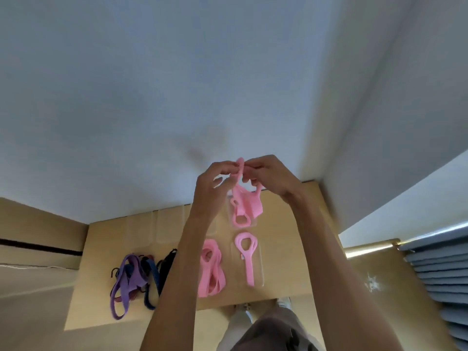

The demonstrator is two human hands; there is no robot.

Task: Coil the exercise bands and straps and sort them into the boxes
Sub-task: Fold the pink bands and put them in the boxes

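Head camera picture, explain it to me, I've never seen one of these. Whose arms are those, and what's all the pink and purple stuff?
One wide-angle camera sits on a person's head, looking down, so the arms are that person's own. The left hand and right hand together pinch a pink band held up above a wooden table. On the table lie a pink band pile, one flat pink band with a ring end, and a tangle of purple and dark straps. Clear boxes seem to sit under the pink pieces, but they're hard to make out.

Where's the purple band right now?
In the head view, the purple band lies at the table's left, tangled with dark straps, left of the left forearm.
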